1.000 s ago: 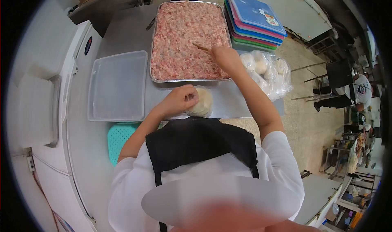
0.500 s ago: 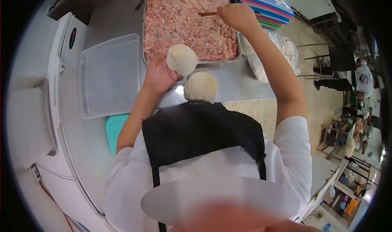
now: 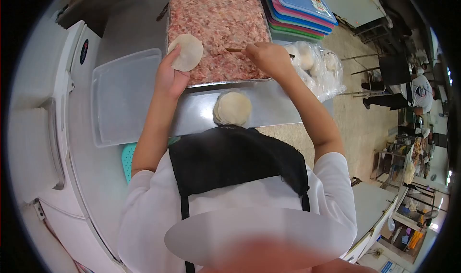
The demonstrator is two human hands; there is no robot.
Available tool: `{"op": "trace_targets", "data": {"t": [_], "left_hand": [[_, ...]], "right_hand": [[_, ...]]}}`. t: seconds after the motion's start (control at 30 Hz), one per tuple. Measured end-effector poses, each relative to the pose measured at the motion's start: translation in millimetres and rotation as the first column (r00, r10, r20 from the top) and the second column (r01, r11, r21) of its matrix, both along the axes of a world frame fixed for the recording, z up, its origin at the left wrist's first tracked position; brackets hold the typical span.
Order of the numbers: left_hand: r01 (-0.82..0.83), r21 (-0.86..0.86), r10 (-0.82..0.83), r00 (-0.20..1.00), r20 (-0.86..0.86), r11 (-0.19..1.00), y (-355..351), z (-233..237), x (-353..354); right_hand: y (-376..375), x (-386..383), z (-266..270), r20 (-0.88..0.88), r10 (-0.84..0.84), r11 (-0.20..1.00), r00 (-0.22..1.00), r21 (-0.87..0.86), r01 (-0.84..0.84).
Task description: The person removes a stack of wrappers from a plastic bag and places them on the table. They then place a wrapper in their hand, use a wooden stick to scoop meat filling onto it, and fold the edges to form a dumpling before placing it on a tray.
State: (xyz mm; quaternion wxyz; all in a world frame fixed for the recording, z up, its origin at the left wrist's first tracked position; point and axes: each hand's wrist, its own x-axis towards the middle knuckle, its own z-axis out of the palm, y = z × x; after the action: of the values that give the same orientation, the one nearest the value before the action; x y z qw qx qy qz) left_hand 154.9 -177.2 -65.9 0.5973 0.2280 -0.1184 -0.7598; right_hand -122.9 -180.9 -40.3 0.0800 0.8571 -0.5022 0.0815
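Left hand [image 3: 172,76] grips a wrapper [image 3: 188,53], thumb over its left edge, fingers mostly hidden beneath. Centre, the tray [image 3: 225,83] holds meat [image 3: 216,23]; nearer the body, the stack [image 3: 233,108] rests on the counter [image 3: 192,112], between the hands. Right hand [image 3: 269,59] closes round a stick [image 3: 235,50], its long axis pointing left, tip at the meat, towards the wrapper.

— What's the count?
— One left hand [image 3: 170,78], one right hand [image 3: 269,60]; one held dough round [image 3: 188,52]; one stack [image 3: 233,108] of others, too overlapped to number.
— And around them?
— One meat tray [image 3: 230,82]; one stick [image 3: 234,50]; one clear tub [image 3: 126,100]; one plastic bag [image 3: 331,86].
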Motion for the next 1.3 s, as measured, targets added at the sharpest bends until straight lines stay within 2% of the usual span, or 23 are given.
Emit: {"op": "trace_targets", "data": {"t": [0.13, 0.23, 0.33, 0.43, 0.47, 0.7, 0.93, 1.0, 1.13, 1.23, 1.3], "left_hand": [[-0.122, -0.015, 0.122, 0.991, 0.046, 0.992, -1, 1, 4], [-0.186, -0.028, 0.187, 0.982, 0.02, 0.982, -8, 0, 9], [-0.244, -0.007, 0.244, 0.969, 0.035, 0.97, -9, 0, 7], [-0.275, -0.008, 0.275, 0.959, 0.07, 0.961, -6, -1, 5], [-0.275, -0.013, 0.276, 0.958, 0.074, 0.961, -5, -4, 5], [-0.312, 0.028, 0.31, 0.949, 0.058, 0.95, -8, -31, -1], [-0.287, 0.023, 0.282, 0.952, 0.115, 0.958, -24, -40, -29], [-0.28, 0.001, 0.278, 0.955, 0.106, 0.96, -31, -53, -31], [-0.26, 0.059, 0.251, 0.96, 0.124, 0.964, -28, -36, -42], [-0.263, 0.08, 0.253, 0.961, 0.114, 0.962, -28, -37, -42], [-0.253, 0.06, 0.246, 0.964, 0.106, 0.966, -25, -31, -41]], "right_hand": [[-9, -15, 15, -0.019, 0.012, 0.998, 1.0, -0.061, -0.014], [-31, -29, 40, -0.13, -0.094, 0.992, 0.987, -0.09, 0.083], [-44, -20, 32, -0.286, -0.049, 0.997, 0.957, -0.075, 0.029], [-44, 1, 25, -0.307, 0.053, 0.997, 0.95, -0.034, -0.067], [-42, 6, 26, -0.307, 0.05, 0.999, 0.951, 0.001, -0.052], [-18, -7, 1, -0.035, -0.046, 0.987, 0.998, 0.149, 0.051], [-6, -20, -17, 0.213, -0.21, 0.938, 0.954, 0.32, 0.135], [-8, -24, -25, 0.309, -0.238, 0.922, 0.921, 0.37, 0.114], [-10, -25, -25, 0.38, -0.206, 0.906, 0.902, 0.423, 0.028], [-6, -21, -18, 0.545, -0.191, 0.864, 0.817, 0.488, -0.124], [-5, -19, -11, 0.566, -0.248, 0.855, 0.786, 0.51, -0.098]]}}
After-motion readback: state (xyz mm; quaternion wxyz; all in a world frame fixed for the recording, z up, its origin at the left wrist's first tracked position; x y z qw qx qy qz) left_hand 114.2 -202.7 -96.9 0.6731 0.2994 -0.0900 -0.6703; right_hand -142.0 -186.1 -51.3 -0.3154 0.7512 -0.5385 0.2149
